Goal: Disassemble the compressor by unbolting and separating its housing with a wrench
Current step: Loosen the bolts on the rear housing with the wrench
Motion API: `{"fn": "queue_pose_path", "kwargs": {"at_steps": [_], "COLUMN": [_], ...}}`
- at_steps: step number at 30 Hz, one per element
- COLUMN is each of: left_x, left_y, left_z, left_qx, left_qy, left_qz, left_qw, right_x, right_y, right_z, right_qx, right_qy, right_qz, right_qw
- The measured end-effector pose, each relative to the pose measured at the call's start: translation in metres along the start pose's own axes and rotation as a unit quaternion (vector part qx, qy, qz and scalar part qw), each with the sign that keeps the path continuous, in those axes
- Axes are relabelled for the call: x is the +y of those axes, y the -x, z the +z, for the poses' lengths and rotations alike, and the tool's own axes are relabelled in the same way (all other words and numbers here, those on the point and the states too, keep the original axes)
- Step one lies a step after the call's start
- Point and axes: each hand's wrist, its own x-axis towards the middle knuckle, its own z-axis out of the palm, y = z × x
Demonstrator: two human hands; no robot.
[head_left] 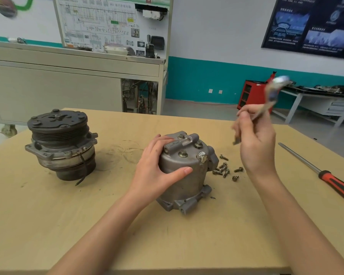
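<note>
The housing [187, 175] stands upright near the middle of the table [167, 245], a dull grey cast-metal dome with a smooth rounded wall, lugged flanges at its base and a tube-shaped port block across its top. Hex bolt heads [183, 153] sit in the crown, one brighter and shinier than the others. The left hand [157, 169] clasps the dome from its left side, fingers curved over the top edge and thumb stretched along the front wall. The right hand [256, 143] is raised above the table, well apart from the housing, fingers curled round the shaft of a wrench [271, 92]. The wrench is a blurred streak of bright metal pointing up and away, so its head shape cannot be told. Loose bolts [223, 169], short, flanged and brassy grey, lie scattered on the table just right of the housing. At the left stands the pulley half [62, 143]: a black grooved wheel with a flat clutch plate on a grey flange. A screwdriver [334, 182] with a thin steel shank and a red-and-black handle lies at the right edge. The tabletop is pale matte board, scuffed with dark ring marks. Behind are a grey wheeled cart [68, 86] and a red cabinet [248, 96].
</note>
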Motion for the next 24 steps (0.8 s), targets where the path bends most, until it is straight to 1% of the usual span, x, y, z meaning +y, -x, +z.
{"fn": "queue_pose_path", "kwargs": {"at_steps": [1,2,4,5,7,9,13,14,15,16,18,19,20,21,22,23,24], "left_x": [0.000,0.000,-0.001,-0.001,0.000,0.000,-0.001,-0.002,-0.002,-0.001,0.000,0.000,0.000,0.000,0.000,0.000,0.000], "left_y": [0.000,0.000,0.000,0.000,0.000,0.001,0.001,0.000,0.000,0.000,0.000,0.000,0.001,0.001,0.001,0.001,0.001], "left_z": [0.000,0.000,0.000,0.000,0.000,0.000,0.001,0.001,0.001,0.001,0.000,0.000,0.000,0.000,0.000,0.000,0.000], "left_qx": [-0.001,0.000,0.003,0.004,0.005,0.007,0.010,0.009,0.007,0.005,0.001,0.001,0.001,0.001,0.000,0.001,0.001], "left_qy": [0.000,-0.001,0.000,0.005,0.011,0.009,0.009,0.009,0.008,0.009,0.011,0.011,0.011,0.010,0.010,0.009,0.010], "left_qz": [-0.001,-0.001,-0.001,0.001,0.005,0.007,0.005,0.004,0.002,0.000,-0.003,-0.005,-0.008,-0.010,-0.012,-0.012,-0.012], "left_qw": [1.000,1.000,1.000,1.000,1.000,1.000,1.000,1.000,1.000,1.000,1.000,1.000,1.000,1.000,1.000,1.000,1.000], "right_x": [0.003,0.007,0.012,0.012,0.014,0.011,-0.001,-0.003,-0.005,-0.007,-0.006,0.000,0.009,0.023,0.039,0.056,0.075], "right_y": [-0.001,0.000,0.006,0.009,0.010,0.004,-0.004,-0.006,-0.007,-0.010,-0.019,-0.025,-0.030,-0.033,-0.033,-0.029,-0.022], "right_z": [-0.002,-0.001,0.004,0.006,0.008,0.009,0.017,0.018,0.018,0.016,0.006,0.001,-0.004,-0.009,-0.013,-0.017,-0.021], "right_qx": [-0.036,-0.087,-0.176,-0.198,-0.206,-0.214,-0.277,-0.277,-0.263,-0.235,-0.154,-0.115,-0.089,-0.086,-0.108,-0.146,-0.188], "right_qy": [0.066,0.141,0.256,0.278,0.279,0.278,0.309,0.306,0.291,0.263,0.196,0.182,0.191,0.219,0.251,0.280,0.305], "right_qz": [-0.004,-0.011,-0.001,0.024,0.056,0.053,0.024,0.018,0.016,0.021,0.034,0.044,0.065,0.100,0.155,0.223,0.289], "right_qw": [0.997,0.986,0.951,0.940,0.936,0.935,0.909,0.911,0.920,0.935,0.968,0.975,0.975,0.967,0.949,0.922,0.888]}}
